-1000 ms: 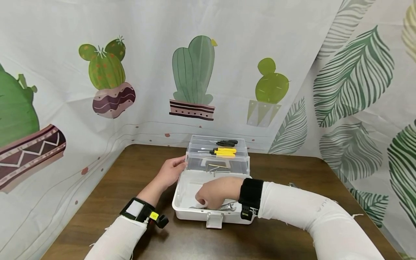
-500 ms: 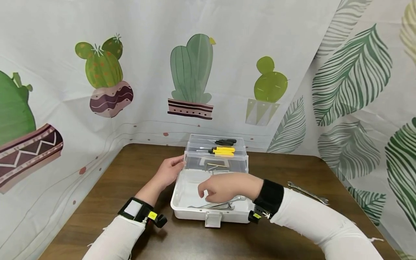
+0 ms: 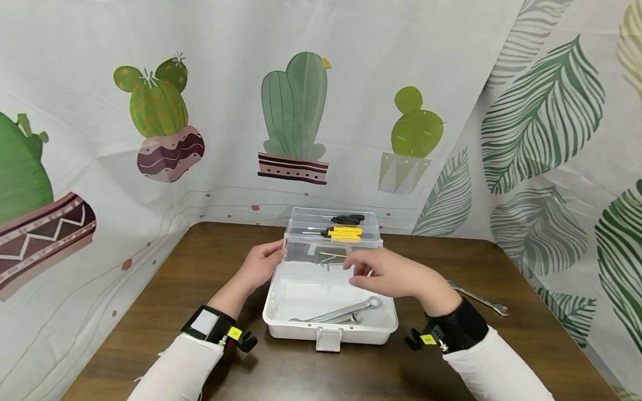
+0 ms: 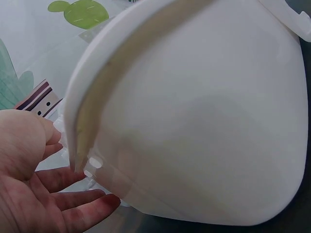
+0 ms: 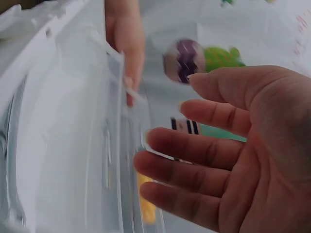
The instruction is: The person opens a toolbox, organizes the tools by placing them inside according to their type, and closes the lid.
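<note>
The white toolbox [image 3: 280, 318] stands on the table with its clear tiered trays [image 3: 296, 234] raised at the back. Wrenches [image 3: 351, 309] lie inside, along the front of the box. My left hand [image 3: 261, 266] rests at the back left corner, beside the trays; in the left wrist view its fingers [image 4: 80, 213] extend along the clear plastic at that corner. Over the right part of the box is my right hand [image 3: 388, 272], fingers loosely bent with nothing between them. The right wrist view shows its fingers [image 5: 189, 170] spread near the trays.
Yellow screwdrivers [image 3: 343, 234] and black-handled tools [image 3: 347, 219] lie in the upper trays, with hex keys [image 3: 331, 259] below. A wrench [image 3: 478, 299] lies on the brown table [image 3: 220, 245] to the right. A printed cloth [image 3: 220, 100] hangs behind.
The right hand has risen from the wrenches in the box and moved right and back, its fingers loosening. The left hand keeps its place at the trays.
</note>
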A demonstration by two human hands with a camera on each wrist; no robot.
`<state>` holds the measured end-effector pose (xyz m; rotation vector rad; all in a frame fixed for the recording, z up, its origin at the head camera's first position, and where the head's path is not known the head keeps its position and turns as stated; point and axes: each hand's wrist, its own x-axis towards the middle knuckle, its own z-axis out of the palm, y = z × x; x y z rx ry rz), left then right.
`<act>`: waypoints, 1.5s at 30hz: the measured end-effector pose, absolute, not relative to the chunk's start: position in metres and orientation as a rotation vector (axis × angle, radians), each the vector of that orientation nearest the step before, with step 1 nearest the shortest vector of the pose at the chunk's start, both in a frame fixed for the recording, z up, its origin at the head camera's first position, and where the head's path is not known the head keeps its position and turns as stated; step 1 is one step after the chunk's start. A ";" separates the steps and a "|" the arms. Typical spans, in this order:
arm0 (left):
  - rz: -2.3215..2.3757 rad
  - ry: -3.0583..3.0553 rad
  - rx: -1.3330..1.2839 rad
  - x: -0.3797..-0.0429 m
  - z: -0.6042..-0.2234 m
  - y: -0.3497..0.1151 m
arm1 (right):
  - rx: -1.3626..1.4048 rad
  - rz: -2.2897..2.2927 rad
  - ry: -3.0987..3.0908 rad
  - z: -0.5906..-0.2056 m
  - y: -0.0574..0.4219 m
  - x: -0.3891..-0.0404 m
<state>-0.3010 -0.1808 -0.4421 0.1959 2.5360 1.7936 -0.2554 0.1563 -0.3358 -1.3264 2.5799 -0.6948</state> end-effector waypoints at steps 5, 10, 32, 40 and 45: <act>1.780 2.551 0.208 -0.302 -0.441 -0.179 | -1.250 -0.838 2.718 -0.342 0.190 -0.253; 1.778 2.556 0.219 -0.303 -0.439 -0.179 | -1.067 -0.910 2.805 -0.354 0.223 -0.254; 1.814 2.509 0.191 -0.305 -0.444 -0.179 | -0.464 -0.896 2.966 -0.389 0.328 -0.281; 1.777 2.563 0.196 -0.305 -0.443 -0.180 | -0.266 -0.759 2.926 -0.408 0.346 -0.288; 1.770 2.564 0.190 -0.303 -0.444 -0.180 | -0.118 -0.647 2.930 -0.422 0.362 -0.293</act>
